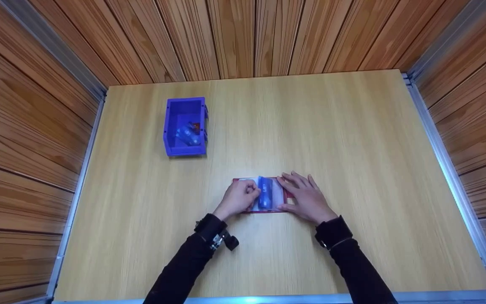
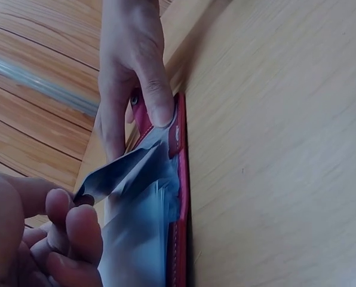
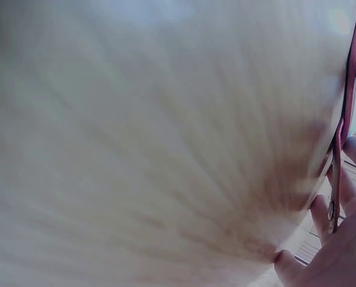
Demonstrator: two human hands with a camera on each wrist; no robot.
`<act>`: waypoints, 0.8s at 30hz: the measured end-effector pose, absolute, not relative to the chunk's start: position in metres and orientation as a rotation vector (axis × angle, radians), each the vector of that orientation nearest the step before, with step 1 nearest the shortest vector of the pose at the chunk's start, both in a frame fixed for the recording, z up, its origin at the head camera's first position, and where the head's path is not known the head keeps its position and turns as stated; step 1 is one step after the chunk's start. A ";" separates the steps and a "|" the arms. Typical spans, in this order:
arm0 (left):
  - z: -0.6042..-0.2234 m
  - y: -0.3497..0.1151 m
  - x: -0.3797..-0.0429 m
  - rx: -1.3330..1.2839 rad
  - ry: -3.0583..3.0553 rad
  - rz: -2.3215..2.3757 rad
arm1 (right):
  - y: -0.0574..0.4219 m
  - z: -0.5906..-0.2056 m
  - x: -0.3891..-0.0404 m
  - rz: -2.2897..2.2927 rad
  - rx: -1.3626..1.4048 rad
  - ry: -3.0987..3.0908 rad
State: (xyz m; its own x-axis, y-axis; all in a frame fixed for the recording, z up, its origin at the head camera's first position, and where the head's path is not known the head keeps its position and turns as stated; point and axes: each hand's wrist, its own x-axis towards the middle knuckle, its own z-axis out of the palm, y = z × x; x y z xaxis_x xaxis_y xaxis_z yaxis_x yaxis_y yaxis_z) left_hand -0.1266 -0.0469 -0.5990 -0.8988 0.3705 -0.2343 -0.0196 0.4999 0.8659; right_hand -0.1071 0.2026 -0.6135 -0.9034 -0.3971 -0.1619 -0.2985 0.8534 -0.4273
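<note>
A red card holder with clear plastic sleeves lies spread open on the table. My left hand pinches the edge of one bluish plastic sleeve between thumb and finger. In the left wrist view that sleeve is raised off the others, at the tips of my left fingers. My right hand rests on the holder's right side with its fingers spread. Its thumb presses the cover's near corner. A snap strap sticks out beneath the right palm.
A purple bin stands at the back left of the wooden table. Inside it lie a clear bluish plastic item and something small and orange-brown. Wood-panelled walls and metal rails border the table.
</note>
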 end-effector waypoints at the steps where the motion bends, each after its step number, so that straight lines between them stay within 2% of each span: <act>1: -0.599 -0.048 -0.127 0.301 2.365 1.360 | 0.203 -0.613 -0.107 -0.588 -0.529 2.783; 24: -0.601 -0.057 -0.127 0.331 2.398 1.325 | 0.202 -0.612 -0.107 -0.591 -0.533 2.787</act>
State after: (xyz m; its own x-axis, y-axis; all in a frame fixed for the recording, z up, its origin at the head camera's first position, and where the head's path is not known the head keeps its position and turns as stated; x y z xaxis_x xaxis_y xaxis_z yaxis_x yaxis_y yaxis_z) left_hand -0.1266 -0.0573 -0.6006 -0.9004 0.3796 -0.2127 0.0220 0.5279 0.8490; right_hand -0.1065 0.2015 -0.6119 -0.9039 -0.3974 -0.1581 -0.2991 0.8516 -0.4305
